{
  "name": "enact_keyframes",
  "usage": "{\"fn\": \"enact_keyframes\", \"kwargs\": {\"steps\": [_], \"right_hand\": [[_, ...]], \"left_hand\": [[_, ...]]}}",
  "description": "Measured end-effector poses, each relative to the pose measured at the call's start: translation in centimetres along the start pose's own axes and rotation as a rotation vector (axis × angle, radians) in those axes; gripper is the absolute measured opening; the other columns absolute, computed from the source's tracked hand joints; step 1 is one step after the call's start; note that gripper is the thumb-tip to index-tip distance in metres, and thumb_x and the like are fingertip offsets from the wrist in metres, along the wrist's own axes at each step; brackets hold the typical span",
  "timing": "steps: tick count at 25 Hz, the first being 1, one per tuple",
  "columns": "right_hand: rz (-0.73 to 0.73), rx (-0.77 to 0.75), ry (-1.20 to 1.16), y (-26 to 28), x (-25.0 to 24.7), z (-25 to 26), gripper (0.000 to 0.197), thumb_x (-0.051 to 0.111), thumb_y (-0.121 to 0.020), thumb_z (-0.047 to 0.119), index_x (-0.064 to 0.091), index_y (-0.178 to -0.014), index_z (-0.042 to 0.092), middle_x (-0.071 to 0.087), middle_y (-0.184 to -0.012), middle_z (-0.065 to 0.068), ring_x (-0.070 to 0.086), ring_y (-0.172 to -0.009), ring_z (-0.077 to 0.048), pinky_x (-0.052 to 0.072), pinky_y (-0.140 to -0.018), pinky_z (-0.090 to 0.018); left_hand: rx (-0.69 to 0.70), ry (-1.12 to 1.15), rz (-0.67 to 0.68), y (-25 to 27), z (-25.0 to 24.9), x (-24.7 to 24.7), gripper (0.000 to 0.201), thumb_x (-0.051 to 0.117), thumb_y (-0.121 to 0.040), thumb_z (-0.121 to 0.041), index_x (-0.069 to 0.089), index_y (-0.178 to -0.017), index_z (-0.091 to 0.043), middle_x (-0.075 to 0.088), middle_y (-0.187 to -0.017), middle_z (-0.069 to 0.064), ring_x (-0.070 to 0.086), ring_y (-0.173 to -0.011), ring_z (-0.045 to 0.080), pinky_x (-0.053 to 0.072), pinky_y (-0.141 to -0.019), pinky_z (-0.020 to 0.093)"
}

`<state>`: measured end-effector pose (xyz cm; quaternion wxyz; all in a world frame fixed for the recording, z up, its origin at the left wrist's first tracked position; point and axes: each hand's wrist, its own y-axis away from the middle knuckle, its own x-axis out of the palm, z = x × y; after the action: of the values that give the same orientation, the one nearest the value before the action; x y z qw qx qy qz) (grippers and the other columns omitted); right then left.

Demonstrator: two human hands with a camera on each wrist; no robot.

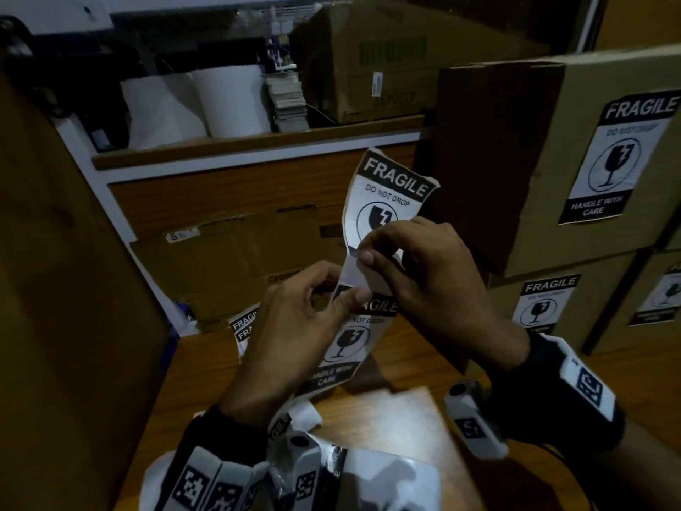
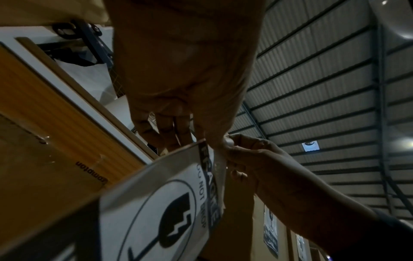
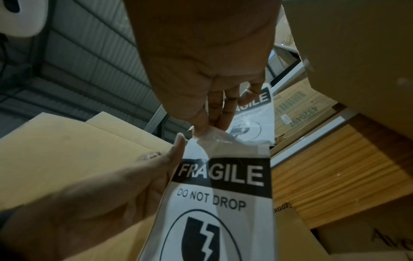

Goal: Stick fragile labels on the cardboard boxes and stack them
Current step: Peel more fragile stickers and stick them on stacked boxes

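Label strip [image 1: 363, 252]: thin, floppy, tacky; pinch at edges. Left hand [image 1: 294, 322] & right hand [image 1: 423, 274] both pinching it, above worktop [image 1: 405, 411].

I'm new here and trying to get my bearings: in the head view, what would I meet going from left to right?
Tall brown cardboard panel → white paper rolls on the shelf → left hand → right hand → stacked brown cardboard boxes bearing fragile labels.

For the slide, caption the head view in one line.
Both hands, left hand and right hand, pinch a strip of fragile labels above the wooden table, beside already labelled cardboard boxes.
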<state>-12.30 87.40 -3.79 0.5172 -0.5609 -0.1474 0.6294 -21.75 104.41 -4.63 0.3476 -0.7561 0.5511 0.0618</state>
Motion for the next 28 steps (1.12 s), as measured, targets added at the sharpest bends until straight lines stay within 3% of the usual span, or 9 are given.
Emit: {"fn": "enact_keyframes", "kwargs": {"steps": [4,9,13,17,22,25,28], "right_hand": [[-0.025,0.061,0.017,0.7,0.0,0.1,0.016,0.064,-0.097,0.042,0.070,-0.097,0.027,0.066,-0.095,0.017,0.053,-0.087,-0.001,0.047,-0.081,-0.043],[-0.103,0.308,-0.053,0.8,0.1,0.4,0.012,0.067,-0.092,0.042,0.069,-0.088,0.031,0.054,-0.084,0.028,0.055,-0.086,0.003,0.053,-0.083,-0.050],[-0.152,0.442,-0.085,0.8,-0.2,-0.1,0.016,0.063,-0.091,0.048,0.068,-0.084,0.034,0.062,-0.076,0.022,0.059,-0.081,0.000,0.052,-0.087,-0.052],[-0.182,0.572,-0.222,0.6,0.2,-1.0,0.022,0.057,-0.086,0.059,0.066,-0.087,0.039,0.070,-0.077,0.017,0.068,-0.070,-0.009,0.059,-0.078,-0.053],[-0.109,0.458,-0.278,0.8,0.2,-0.4,0.016,0.059,-0.095,0.051,0.065,-0.093,0.036,0.069,-0.090,0.017,0.069,-0.081,-0.003,0.062,-0.058,-0.039],[-0.045,0.301,-0.222,1.2,0.5,0.0,0.018,0.058,-0.097,0.045,0.069,-0.098,0.030,0.070,-0.094,0.015,0.068,-0.084,-0.003,0.061,-0.061,-0.037],[0.115,0.286,-0.430,1.4,-0.2,-0.4,0.021,0.062,-0.094,0.043,0.070,-0.102,0.025,0.071,-0.102,0.009,0.069,-0.096,-0.011,0.062,-0.075,-0.045]], "left_hand": [[0.047,-0.110,-0.164,-0.2,0.1,0.2,0.021,0.061,-0.096,-0.050,0.071,-0.088,-0.033,0.071,-0.086,-0.018,0.067,-0.085,-0.002,0.053,-0.071,0.024],[0.063,-0.165,-0.207,0.1,0.3,0.8,0.021,0.059,-0.100,-0.047,0.067,-0.088,-0.031,0.068,-0.087,-0.014,0.066,-0.084,0.003,0.058,-0.067,0.045],[0.058,-0.153,-0.222,0.1,0.2,1.2,0.021,0.060,-0.101,-0.044,0.067,-0.087,-0.030,0.069,-0.085,-0.011,0.067,-0.083,0.007,0.057,-0.069,0.045],[0.041,-0.113,-0.211,0.1,0.5,1.4,0.021,0.060,-0.101,-0.045,0.068,-0.088,-0.030,0.071,-0.084,-0.011,0.069,-0.082,0.008,0.058,-0.069,0.046],[0.011,-0.093,-0.178,-0.1,0.5,0.7,0.023,0.058,-0.098,-0.055,0.070,-0.100,-0.035,0.071,-0.099,-0.017,0.069,-0.093,0.002,0.061,-0.073,0.041],[0.011,-0.060,-0.213,-0.3,0.2,0.8,0.023,0.062,-0.096,-0.050,0.073,-0.103,-0.031,0.072,-0.098,-0.019,0.067,-0.094,-0.004,0.060,-0.077,0.029],[-0.058,0.034,-0.249,-0.1,0.2,0.4,0.008,0.066,-0.096,-0.036,0.072,-0.092,-0.034,0.073,-0.088,-0.020,0.068,-0.086,-0.003,0.060,-0.073,0.027]]}}
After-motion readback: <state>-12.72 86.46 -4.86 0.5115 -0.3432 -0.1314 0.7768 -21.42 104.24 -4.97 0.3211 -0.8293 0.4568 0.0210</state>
